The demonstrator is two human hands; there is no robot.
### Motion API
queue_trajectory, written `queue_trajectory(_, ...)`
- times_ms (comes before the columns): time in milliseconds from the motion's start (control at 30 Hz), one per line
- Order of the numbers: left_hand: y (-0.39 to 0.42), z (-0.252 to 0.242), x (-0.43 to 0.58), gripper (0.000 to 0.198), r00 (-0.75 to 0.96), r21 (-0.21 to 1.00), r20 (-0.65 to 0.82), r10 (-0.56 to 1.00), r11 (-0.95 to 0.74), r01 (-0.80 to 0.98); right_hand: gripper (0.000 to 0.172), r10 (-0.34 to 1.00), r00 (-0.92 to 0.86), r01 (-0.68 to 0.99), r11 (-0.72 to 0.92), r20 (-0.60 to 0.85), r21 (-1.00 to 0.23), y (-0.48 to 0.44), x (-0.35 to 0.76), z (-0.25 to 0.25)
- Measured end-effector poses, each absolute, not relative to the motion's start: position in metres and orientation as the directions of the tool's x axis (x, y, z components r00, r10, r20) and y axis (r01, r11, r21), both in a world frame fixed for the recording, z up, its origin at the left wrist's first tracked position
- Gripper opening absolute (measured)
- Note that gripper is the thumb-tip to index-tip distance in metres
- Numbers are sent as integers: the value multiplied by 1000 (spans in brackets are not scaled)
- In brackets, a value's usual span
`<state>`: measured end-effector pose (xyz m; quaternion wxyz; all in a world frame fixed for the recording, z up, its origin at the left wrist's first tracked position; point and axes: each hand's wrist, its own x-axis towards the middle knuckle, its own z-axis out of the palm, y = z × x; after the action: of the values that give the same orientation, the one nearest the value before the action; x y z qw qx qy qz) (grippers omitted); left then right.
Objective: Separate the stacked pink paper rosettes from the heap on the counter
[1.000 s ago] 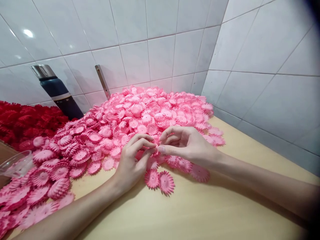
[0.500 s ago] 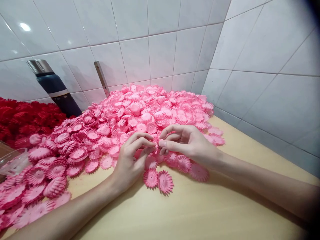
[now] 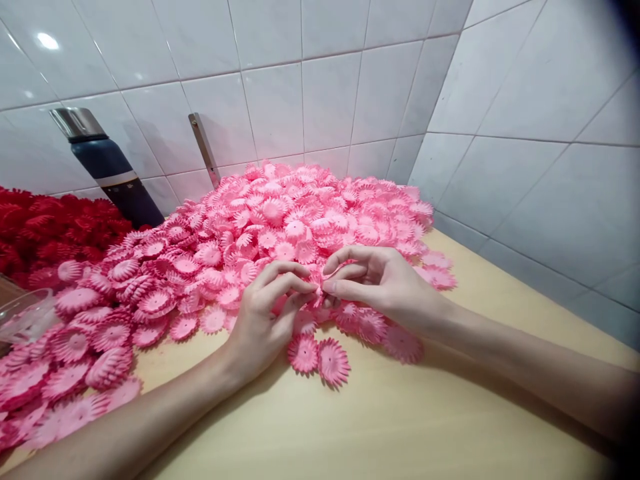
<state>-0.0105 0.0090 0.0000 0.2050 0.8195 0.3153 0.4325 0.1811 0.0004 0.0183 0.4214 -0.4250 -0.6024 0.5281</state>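
Between the fingertips of both hands is a small pink petal disc (image 3: 319, 280) with a fringed edge, partly covered by the fingers. My left hand (image 3: 267, 313) pinches it from the left, thumb against the fingers. From the right, my right hand (image 3: 380, 283) also has thumb and fingers closed on it. Both hands are just in front of a large heap of pink petal discs (image 3: 295, 230). Two loose discs, one of them a darker-rimmed pink disc (image 3: 333, 363), lie on the table (image 3: 400, 420) below the hands.
A dark blue bottle (image 3: 117, 173) with a steel cap leans at the back left, beside a red petal heap (image 3: 55, 227). A metal strip (image 3: 203, 148) rests against the tiled wall (image 3: 270, 100). At the left edge stands a clear plastic container (image 3: 27, 317).
Both hands stay close together with the disc between their fingertips; slightly more of its pink edge shows. The whole view has shifted a little.
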Motion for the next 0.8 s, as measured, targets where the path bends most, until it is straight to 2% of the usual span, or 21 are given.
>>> queue_trajectory(167,10,0,-8,16,417,623,593,689,-721,304,19,969,-229,76,109,89,-991,3,182,16)
queue_trajectory(400,6,0,-6,11,353,803,464,813,-554,219,16,943,-278,87,214,183,-973,-5,180,16)
queue_trajectory(567,5,0,-5,6,298,829,468,832,-530,177,14,933,-286,116,262,220,-958,-8,177,16)
queue_trajectory(800,6,0,-6,10,237,875,445,864,-475,88,16,950,-166,171,292,265,-941,2,184,20)
